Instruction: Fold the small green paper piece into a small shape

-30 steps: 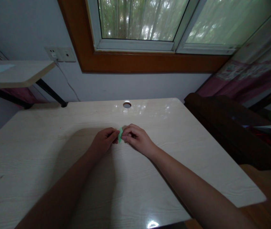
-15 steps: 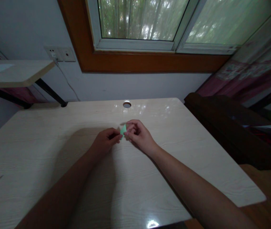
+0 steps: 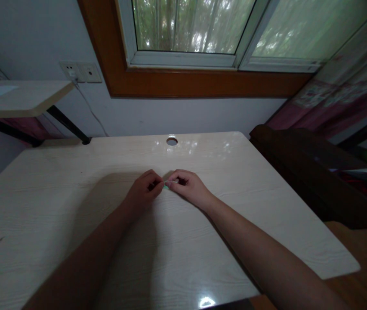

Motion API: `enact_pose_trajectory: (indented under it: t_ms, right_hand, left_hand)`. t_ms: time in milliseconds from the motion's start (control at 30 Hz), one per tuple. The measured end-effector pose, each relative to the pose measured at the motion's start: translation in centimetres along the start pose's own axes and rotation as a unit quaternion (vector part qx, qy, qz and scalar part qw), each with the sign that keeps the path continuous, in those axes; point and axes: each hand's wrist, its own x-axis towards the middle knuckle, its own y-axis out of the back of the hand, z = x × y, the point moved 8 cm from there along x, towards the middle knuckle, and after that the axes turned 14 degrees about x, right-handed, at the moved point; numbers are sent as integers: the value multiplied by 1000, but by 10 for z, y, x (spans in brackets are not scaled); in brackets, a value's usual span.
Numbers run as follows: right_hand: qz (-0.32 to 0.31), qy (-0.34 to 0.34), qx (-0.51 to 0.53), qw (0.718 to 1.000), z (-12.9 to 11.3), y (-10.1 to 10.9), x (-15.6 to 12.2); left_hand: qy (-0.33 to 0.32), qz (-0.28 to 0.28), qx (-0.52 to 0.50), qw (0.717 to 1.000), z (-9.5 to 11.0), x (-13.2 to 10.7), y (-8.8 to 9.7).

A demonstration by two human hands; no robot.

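Just above the desk point(image 3: 183, 241), a small piece of green paper point(image 3: 166, 186) is pinched between my two hands. My left hand point(image 3: 146, 186) closes thumb and fingertips on its left side. From the right, my right hand point(image 3: 186, 184) grips it with thumb and index finger, the other fingers curled. Only a thin green sliver shows between the fingertips; the fingers cover the rest, so its folded shape cannot be made out.
A round cable hole point(image 3: 172, 141) lies near the desk's back edge. A raised shelf point(image 3: 25, 99) on black legs stands at the left. Behind are a wall socket point(image 3: 80, 72) with a plugged cord and a window. Dark wooden furniture point(image 3: 299, 172) borders the right side.
The green paper stood up as a pointed shape between my fingers; now it is tilted or pressed down and mostly covered. My right fingers have lowered and closed more around it.
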Motion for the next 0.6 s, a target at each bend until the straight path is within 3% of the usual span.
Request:
enact_pose_trajectory:
  t_ms: [100,600]
  right_hand:
    - [1,-8,0,1000,0,0,0]
    - [-1,18,-11,1000,-9,-2,-3]
  left_hand:
    - [8,19,5,1000,-2,0,4]
    - [6,14,30,999,-4,0,2]
